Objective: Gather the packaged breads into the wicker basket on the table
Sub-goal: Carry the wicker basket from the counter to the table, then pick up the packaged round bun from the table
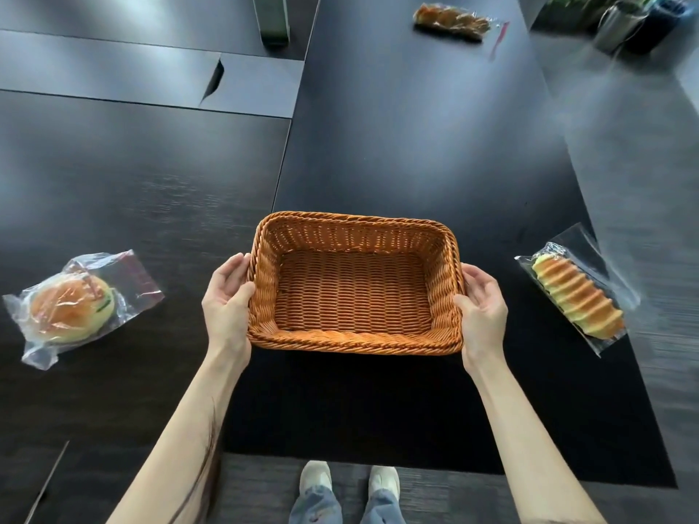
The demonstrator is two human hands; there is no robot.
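Basket (353, 285), wicker, rectangular and empty, sits w/ its long side toward the person, close to the table's (397, 145) near edge and roughly mid-way along it. Left hand (227, 302) cups the basket's left short wall, right hand (482, 310) the right one; both are loosely curled, thumbs on the rim and fingers against the outer weave, so each has hold of the basket but not tightly. Whether it rests on the table or is just lifted can't be told. Holding both ends probably keeps it square and central, within reach of bread on either side. Three packaged breads lie outside it: a round bun (73, 310) in a clear bag toward the left end, a ridged long loaf (577, 296) near the right edge, just beside the right hand, and a twisted loaf (450, 18) far off toward the back edge. Nothing is gathered yet. Open tabletop lies between the basket and each bag, so approach paths look clear; the back one needs a long reach. Cups (639, 22) stand at the far right corner, well apart.
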